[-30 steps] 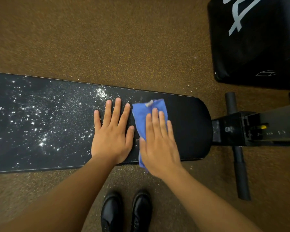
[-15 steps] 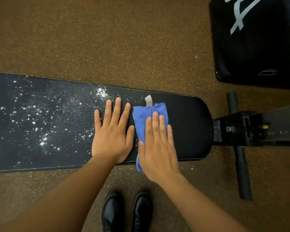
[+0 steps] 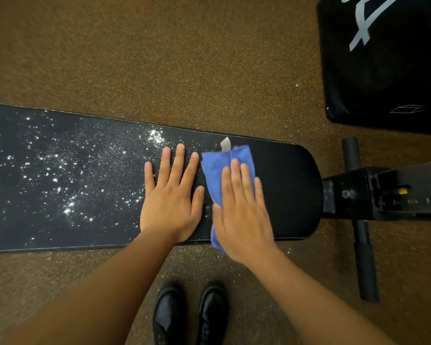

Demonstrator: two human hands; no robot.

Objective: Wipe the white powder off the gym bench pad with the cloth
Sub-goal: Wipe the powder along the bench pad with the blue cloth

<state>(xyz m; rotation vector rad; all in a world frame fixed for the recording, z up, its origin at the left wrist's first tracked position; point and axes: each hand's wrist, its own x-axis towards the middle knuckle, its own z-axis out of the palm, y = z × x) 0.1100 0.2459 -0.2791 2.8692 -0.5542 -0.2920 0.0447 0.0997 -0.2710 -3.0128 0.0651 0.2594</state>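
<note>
Near the bench pad's (image 3: 284,195) right end, my right hand (image 3: 241,215) is pressing the blue cloth (image 3: 224,163) with straight fingers, left hand (image 3: 171,195) lying flat beside the white powder (image 3: 67,190).

Your cloth (image 3: 228,161) looks soft & fuzzy, the bench pad (image 3: 289,190) smooth matt black w/ dusty powder (image 3: 67,192), the floor (image 3: 159,70) rough, shoes (image 3: 192,317) shiny.

Both hands lie flat, fingers straight: left (image 3: 171,195), right (image 3: 241,212).
</note>
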